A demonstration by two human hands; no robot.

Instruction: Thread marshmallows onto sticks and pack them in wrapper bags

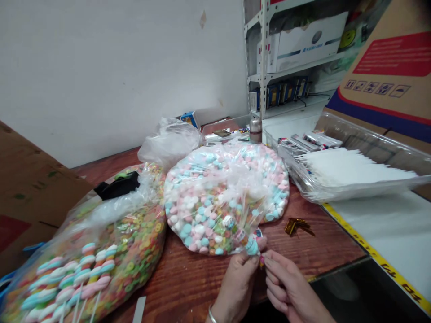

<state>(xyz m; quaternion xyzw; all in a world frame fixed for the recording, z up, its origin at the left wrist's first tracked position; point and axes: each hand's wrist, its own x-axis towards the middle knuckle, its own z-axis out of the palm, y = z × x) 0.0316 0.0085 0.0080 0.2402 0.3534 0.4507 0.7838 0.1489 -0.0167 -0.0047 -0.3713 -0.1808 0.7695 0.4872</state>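
The white carton [305, 45] on the shelf reads something like "YUNLIAN" in blue. The cardboard box [380, 76] shows a row of handling symbols and a red panel with unreadable text; the yellow tape [380, 262] bears black lettering, also unreadable.

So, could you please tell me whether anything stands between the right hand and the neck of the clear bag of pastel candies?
Nothing visible does. The right hand is at the gathered neck of the clear bag of pastel candies, its fingertips close beside the left hand, which grips that neck.

Left hand [234, 287] and right hand [289, 282], close together
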